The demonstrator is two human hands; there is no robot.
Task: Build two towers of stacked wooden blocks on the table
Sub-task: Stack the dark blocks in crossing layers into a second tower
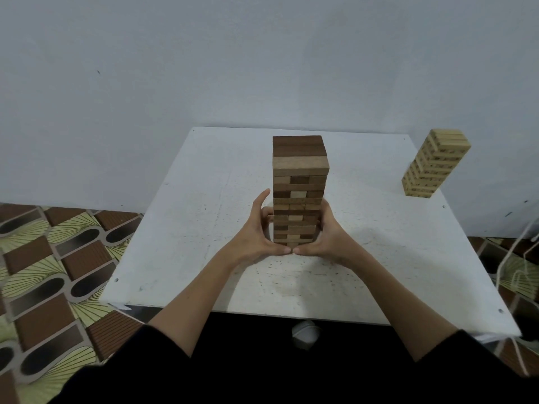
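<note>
Patterned floor tiles [58, 272] far left, brown and yellow-green, nothing on them that matters. White table [180, 228] takes the middle, scuffed top. Left hand [256, 228] presses against the left side of the dark tower [299, 188] low down, fingers fairly straight and cupped round the lower courses, thumb running along the base at the front. Right hand [326, 231] mirrors it on the right side, thumb tips of both hands meeting in front of the bottom block. So both hands are cupping the dark tower, squaring or steadying it, not lifting a loose block; whether any finger is truly hooked behind the tower can't be told. Dark tower stands upright near table centre, mixed brown and pale blocks, many courses, top course dark. Further right, pale tower [434, 164] stands at the far right edge of the table, well apart from the hands, untouched; it looks tilted but that is likely lens distortion. Progress: both towers look built, no loose blocks visible on the table, so the task seems nearly finished, with only final alignment and letting go left. Containers: none in view. A white cord [507, 258] hangs off the right table edge.
</note>
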